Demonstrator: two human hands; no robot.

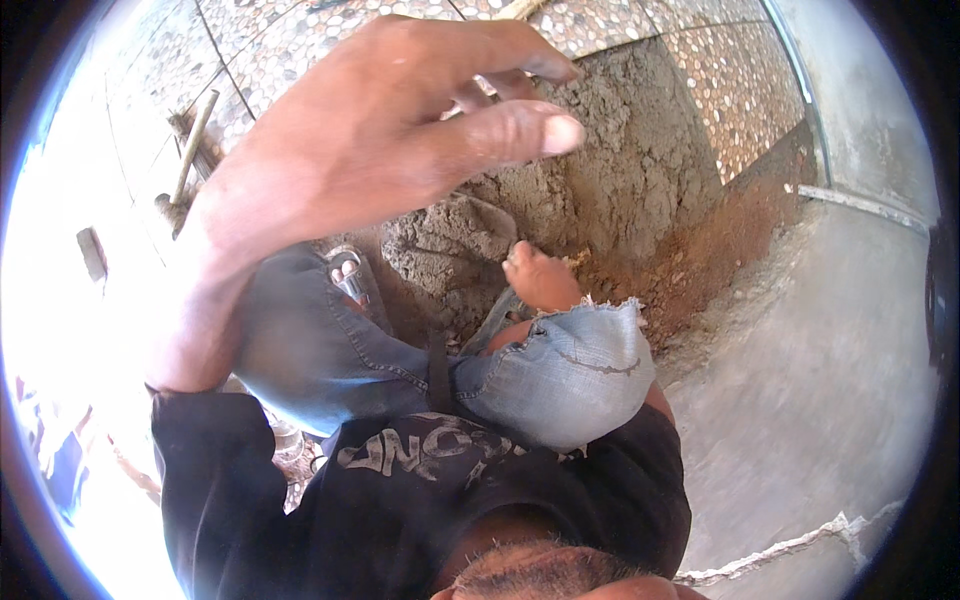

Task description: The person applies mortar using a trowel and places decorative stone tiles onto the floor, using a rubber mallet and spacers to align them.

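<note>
My left hand (390, 130) is raised close to the camera, large in view. Its thumb and fingers stand apart, and nothing shows between them. Beneath it lies a bed of grey-brown mortar (620, 150). A rough heap of wet mortar (440, 240) sits in front of my bent knees. My right hand (542, 278) is low beside that heap, just beyond my knee in torn jeans (590, 365). Its fingers are curled closed; what they hold, if anything, cannot be made out. My sandalled foot (348, 280) rests left of the heap.
Pebble-patterned tiles (745, 85) border the mortar at the far side and right. A wooden-handled tool (195, 145) lies at the left, with a small dark block (92, 253) farther out. Loose brown soil (690, 270) meets a grey concrete surface (800, 380) at the right.
</note>
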